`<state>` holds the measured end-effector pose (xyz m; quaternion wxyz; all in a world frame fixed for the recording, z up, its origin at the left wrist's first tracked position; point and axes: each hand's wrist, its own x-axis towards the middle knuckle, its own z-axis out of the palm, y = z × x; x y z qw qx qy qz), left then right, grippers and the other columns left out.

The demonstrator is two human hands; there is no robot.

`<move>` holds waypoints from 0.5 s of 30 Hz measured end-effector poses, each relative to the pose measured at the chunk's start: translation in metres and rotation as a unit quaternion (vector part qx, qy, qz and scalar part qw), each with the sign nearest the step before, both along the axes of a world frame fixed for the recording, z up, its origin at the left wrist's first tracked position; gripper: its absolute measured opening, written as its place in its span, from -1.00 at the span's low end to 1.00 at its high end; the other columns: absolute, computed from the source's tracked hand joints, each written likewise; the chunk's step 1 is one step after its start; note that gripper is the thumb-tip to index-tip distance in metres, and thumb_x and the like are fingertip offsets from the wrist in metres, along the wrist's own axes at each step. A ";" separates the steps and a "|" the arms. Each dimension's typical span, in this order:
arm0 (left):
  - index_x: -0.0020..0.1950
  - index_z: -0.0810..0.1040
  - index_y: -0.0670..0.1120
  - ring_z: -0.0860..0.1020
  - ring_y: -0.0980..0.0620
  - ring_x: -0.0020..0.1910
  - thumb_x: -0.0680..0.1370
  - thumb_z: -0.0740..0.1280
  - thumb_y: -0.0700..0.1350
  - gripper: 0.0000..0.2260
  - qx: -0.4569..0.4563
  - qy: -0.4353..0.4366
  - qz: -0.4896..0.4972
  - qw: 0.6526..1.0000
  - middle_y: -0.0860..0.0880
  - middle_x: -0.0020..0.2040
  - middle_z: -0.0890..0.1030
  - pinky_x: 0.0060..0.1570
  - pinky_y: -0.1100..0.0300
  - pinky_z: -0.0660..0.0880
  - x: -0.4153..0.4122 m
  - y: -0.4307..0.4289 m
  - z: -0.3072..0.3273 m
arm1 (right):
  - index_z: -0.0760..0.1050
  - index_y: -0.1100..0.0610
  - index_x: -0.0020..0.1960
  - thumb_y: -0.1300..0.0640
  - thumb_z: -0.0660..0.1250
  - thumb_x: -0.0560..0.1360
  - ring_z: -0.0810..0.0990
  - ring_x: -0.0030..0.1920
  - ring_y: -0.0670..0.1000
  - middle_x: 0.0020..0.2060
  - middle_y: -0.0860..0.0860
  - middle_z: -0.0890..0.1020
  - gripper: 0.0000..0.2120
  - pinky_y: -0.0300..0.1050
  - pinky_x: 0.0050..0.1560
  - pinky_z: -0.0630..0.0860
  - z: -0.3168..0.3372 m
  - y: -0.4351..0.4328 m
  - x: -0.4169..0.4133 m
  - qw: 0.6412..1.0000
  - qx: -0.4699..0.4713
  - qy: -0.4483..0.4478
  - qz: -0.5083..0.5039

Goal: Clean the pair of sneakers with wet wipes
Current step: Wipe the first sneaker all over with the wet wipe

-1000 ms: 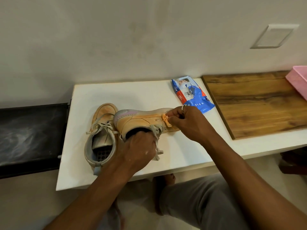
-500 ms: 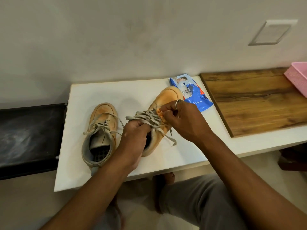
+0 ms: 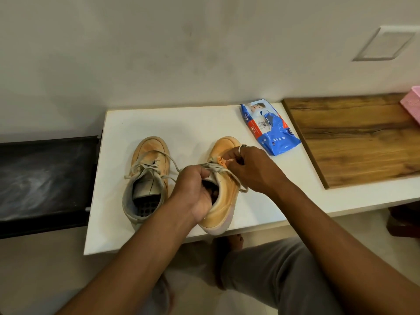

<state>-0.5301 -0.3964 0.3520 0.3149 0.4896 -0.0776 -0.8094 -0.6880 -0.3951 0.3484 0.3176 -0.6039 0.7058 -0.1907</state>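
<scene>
The left hand (image 3: pixel 195 192) grips the collar of one shoe (image 3: pixel 223 208); the right hand (image 3: pixel 254 169) pinches a small wipe (image 3: pixel 222 160) on its laces. The other shoe (image 3: pixel 150 153) stands just beside, to the left.

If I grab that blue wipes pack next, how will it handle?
The wipes pack looks like a soft film pouch, creased and sagging, so it will probably flex rather than hold shape. It lies flat on the table, so it should not roll or tip. Its glossy film may slide if pushed.
</scene>
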 end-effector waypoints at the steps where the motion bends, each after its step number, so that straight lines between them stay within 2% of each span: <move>1: 0.07 0.51 -0.22 0.57 -0.12 -0.26 0.40 0.16 -0.30 -0.72 0.005 -0.003 -0.003 1.000 -0.17 -0.22 0.58 -0.14 0.03 0.58 0.000 -0.002 0.000 | 0.60 -0.03 0.12 0.09 0.29 0.58 0.60 -0.07 -0.08 -0.04 -0.09 0.63 -0.83 -0.18 0.01 0.58 -0.001 -0.001 0.002 1.000 -0.001 0.002 -0.004; 4: 0.09 0.54 -0.24 0.58 -0.17 -0.17 0.37 0.17 -0.28 -0.67 0.021 0.019 -0.008 1.000 -0.19 -0.15 0.60 0.00 -0.02 0.57 -0.001 -0.003 0.003 | 0.61 -0.03 0.11 0.08 0.31 0.57 0.60 -0.06 -0.07 -0.05 -0.10 0.62 -0.84 -0.19 0.01 0.57 -0.001 -0.003 0.003 1.000 0.010 -0.001 -0.006; 7: 0.23 0.53 -0.27 0.56 -0.21 -0.02 0.32 0.16 -0.28 -0.52 0.019 0.032 -0.014 0.999 -0.23 -0.03 0.58 0.20 -0.10 0.48 -0.010 0.001 0.006 | 0.59 -0.09 -0.02 0.06 0.35 0.54 0.60 -0.07 -0.07 -0.08 -0.11 0.62 -0.93 -0.18 0.02 0.57 -0.002 -0.003 -0.002 0.999 0.038 -0.006 -0.013; 9: 0.26 0.51 -0.27 0.55 -0.21 0.02 0.30 0.16 -0.30 -0.48 0.016 0.018 -0.008 1.000 -0.23 0.01 0.59 0.24 -0.12 0.45 -0.015 0.005 0.005 | 0.61 -0.07 -0.04 0.05 0.37 0.53 0.62 -0.06 -0.06 -0.08 -0.08 0.65 -0.95 -0.12 0.04 0.60 -0.002 -0.003 -0.007 0.998 0.047 -0.025 -0.023; 13: 0.22 0.52 -0.24 0.58 -0.21 0.04 0.35 0.15 -0.33 -0.55 0.004 -0.012 -0.004 1.000 -0.26 0.05 0.60 0.23 -0.09 0.48 -0.018 0.010 0.003 | 0.64 -0.03 -0.16 0.10 0.39 0.51 0.66 -0.11 0.00 -0.20 -0.03 0.69 -0.90 -0.04 0.00 0.62 0.001 0.002 -0.007 0.996 0.033 -0.078 -0.023; 15: 0.14 0.54 -0.22 0.58 -0.18 -0.02 0.43 0.17 -0.32 -0.68 -0.005 -0.041 -0.004 0.999 -0.25 0.03 0.60 0.20 -0.08 0.51 -0.025 0.016 0.005 | 0.65 0.04 -0.15 0.08 0.41 0.49 0.66 -0.13 0.04 -0.22 0.01 0.70 -0.93 0.03 -0.03 0.61 0.001 0.003 -0.008 0.996 0.029 -0.084 -0.022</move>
